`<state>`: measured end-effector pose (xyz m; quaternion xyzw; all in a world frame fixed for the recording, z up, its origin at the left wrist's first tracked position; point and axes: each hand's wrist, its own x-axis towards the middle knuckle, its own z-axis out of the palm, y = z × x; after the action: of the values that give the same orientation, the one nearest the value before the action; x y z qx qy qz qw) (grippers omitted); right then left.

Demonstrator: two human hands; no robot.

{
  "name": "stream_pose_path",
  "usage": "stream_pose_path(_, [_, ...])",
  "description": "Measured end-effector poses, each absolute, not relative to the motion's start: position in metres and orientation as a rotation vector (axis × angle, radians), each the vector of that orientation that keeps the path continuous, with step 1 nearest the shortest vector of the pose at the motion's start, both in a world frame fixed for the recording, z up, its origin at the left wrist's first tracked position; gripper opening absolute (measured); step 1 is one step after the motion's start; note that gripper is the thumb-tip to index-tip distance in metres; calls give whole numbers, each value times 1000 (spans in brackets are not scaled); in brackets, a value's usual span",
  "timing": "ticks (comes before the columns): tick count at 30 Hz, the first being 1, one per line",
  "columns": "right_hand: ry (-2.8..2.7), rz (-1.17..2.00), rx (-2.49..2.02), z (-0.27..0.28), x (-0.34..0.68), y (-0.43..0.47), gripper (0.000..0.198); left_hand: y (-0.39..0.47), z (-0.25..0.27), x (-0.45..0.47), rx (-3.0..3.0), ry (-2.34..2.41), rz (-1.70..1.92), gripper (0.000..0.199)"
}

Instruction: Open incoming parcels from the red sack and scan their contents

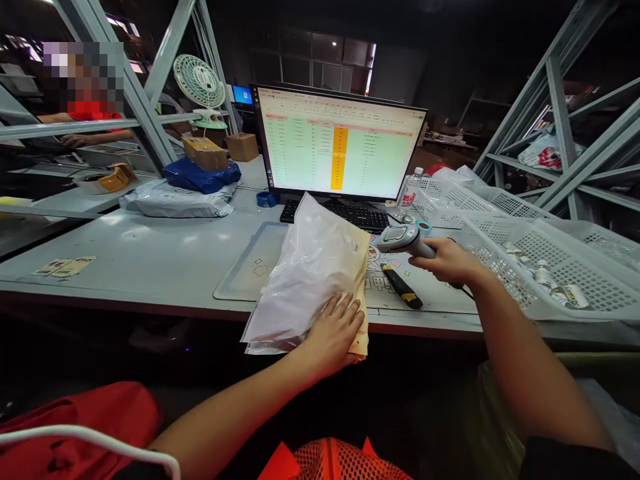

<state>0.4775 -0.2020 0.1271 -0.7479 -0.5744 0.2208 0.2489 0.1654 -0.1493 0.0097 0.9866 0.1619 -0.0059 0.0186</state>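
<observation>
A white plastic mailer bag (310,260) lies over a yellow padded envelope (361,267), and their lower ends stick out past the desk's front edge. On top of them, my left hand (337,327) rests with its fingers stretched out and flat; the thumb is mostly hidden at the lower right edge. A grey handheld barcode scanner (407,241) is in my right hand (450,260), fingers wrapped round its handle. Its head faces left toward the envelope. Below the scanner, a black and yellow box cutter (401,285) lies on the desk mat (447,293).
Behind the packages stand a monitor (300,147) and a keyboard (370,217). White perforated baskets (545,233), one containing small bottles, line the right side. Wrapped parcels (175,200), blue tape (267,199) and a fan (200,81) are at left. Another person (95,107) sits beyond the metal frame.
</observation>
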Motion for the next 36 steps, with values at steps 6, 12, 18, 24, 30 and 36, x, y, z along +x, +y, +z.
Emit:
stream_pose_path(6, [-1715,599,-2004,131,461,-180,34,-148,5,162,3062,489,3,93])
stream_pose_path(12, [-1676,601,-2038,124,463,-178,33,-150,10,158,3029,483,-49,97])
stream_pose_path(18, [-1590,227,-2276,70,502,-161,40,-124,19,129,2859,946,169,87])
stream_pose_path(24, [-1371,82,-2620,0,522,-151,59,-59,20,57,2782,1452,462,77])
stream_pose_path(30, [-1157,-179,-2706,16,500,-117,53,-29,-13,18,2721,1706,806,77])
stream_pose_path(36, [-1365,3,-2414,22,440,-9,54,-26,-32,16,2703,1636,926,78])
